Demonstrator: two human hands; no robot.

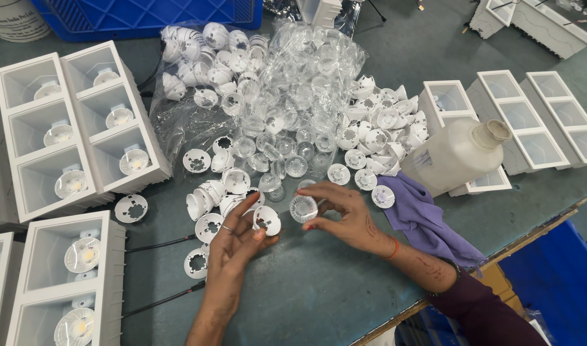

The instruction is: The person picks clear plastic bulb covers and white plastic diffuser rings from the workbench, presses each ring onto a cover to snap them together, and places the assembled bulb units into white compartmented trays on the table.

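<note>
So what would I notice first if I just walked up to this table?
Probably the big heap of clear lenses spilling from a plastic bag in the middle, with small white holders scattered around it. Just below, the right hand pinches one clear lens and the left hand holds a white holder. White box-shaped light housings line the left side.

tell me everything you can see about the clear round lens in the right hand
The clear lens is a small round piece that looks like transparent plastic, with fine ribs running out from its centre. It is tilted so its round face points up toward the camera. The right hand pinches it at the rim with its fingertips, just above the grey table. It sits apart from the white holder held in the left hand, and in front of the pile of similar clear lenses lying on plastic bags.
</note>
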